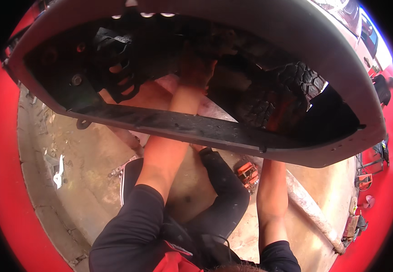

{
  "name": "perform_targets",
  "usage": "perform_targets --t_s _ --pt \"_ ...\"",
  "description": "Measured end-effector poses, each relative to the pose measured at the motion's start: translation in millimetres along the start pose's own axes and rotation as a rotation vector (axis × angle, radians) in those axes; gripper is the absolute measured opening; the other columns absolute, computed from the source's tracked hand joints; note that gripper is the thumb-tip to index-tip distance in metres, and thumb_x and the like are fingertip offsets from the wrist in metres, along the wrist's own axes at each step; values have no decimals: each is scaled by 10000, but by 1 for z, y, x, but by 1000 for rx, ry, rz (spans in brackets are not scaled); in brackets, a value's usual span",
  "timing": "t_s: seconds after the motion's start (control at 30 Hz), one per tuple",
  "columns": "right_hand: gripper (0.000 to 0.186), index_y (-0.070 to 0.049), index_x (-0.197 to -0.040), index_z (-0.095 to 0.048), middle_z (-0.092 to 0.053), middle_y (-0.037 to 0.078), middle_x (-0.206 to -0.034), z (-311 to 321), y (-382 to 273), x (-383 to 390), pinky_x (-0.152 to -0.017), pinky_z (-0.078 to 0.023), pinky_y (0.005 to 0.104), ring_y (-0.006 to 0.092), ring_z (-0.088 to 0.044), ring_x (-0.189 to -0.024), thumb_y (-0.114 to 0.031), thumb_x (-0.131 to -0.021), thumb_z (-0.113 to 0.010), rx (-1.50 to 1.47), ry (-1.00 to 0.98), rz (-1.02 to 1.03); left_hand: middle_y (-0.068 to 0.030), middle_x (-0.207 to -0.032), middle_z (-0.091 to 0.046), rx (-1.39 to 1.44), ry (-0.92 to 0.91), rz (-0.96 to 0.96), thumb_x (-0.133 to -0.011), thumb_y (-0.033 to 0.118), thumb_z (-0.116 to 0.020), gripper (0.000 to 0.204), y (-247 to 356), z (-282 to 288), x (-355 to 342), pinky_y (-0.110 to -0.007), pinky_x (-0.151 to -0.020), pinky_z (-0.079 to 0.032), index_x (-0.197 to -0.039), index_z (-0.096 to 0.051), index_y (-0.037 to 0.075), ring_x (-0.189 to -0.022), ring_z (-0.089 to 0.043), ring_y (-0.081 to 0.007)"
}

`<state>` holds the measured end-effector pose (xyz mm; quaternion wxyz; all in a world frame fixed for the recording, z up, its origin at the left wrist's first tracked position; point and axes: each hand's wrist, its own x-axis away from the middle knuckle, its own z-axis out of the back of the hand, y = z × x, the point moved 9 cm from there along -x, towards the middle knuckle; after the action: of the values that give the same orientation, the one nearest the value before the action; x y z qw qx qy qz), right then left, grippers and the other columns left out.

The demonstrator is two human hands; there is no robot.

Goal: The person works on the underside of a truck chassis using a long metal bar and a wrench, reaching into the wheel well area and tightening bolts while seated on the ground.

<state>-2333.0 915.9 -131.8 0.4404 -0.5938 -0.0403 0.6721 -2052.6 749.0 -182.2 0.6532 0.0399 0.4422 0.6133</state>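
Note:
A dark grey bumper-like metal frame (329,148) spans the upper view, with dark brackets (124,84) and fittings inside. My left forearm passes behind its lower bar, and my left hand (196,68) is raised into the shadowed middle of the opening, near dark parts I cannot make out. My right forearm also rises behind the bar, and my right hand (278,113) is deep in shadow beside a knobbly black tyre (298,79). What either hand holds or touches, and how its fingers lie, is too dark to tell.
Beneath are my bent legs, a long pale beam (314,211) running diagonally, and an orange metal tool (247,174). A white scrap (59,172) lies on the floor at left. At right are a person in dark clothing (381,90) and assorted items (355,224) by a red wall.

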Motion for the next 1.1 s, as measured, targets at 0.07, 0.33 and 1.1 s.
perform_targets --t_s 0.07,0.33,1.1 --pt "332 -74 -1272 -583 -633 121 -1238 -2 20 -5 -937 -523 424 250 -613 -1094 -236 -985 -623 -40 18 -26 -96 -1397 -522 30 -44 -192 -913 304 -693 627 57 38 20 -477 -1032 -459 -1433 -412 94 -1280 -519 -292" --pt "261 -85 -1215 -606 -650 97 -1182 1 88 16 -877 -555 422 223 -627 -1024 -200 -982 -628 -604 182 -176 -100 -1017 -651 514 209 -133 -961 348 -604 412 30 43 12 -360 -752 -555 -1222 -531 38 -926 -650 -257" --pt "256 -27 -1065 -689 -713 141 -989 -274 171 294 -791 -548 382 256 -689 -907 -242 -971 -586 -343 -311 -791 -114 -1038 -682 1303 -403 46 -1027 462 -415 474 -30 11 114 -392 -777 -534 -1201 -620 70 -885 -671 -254"
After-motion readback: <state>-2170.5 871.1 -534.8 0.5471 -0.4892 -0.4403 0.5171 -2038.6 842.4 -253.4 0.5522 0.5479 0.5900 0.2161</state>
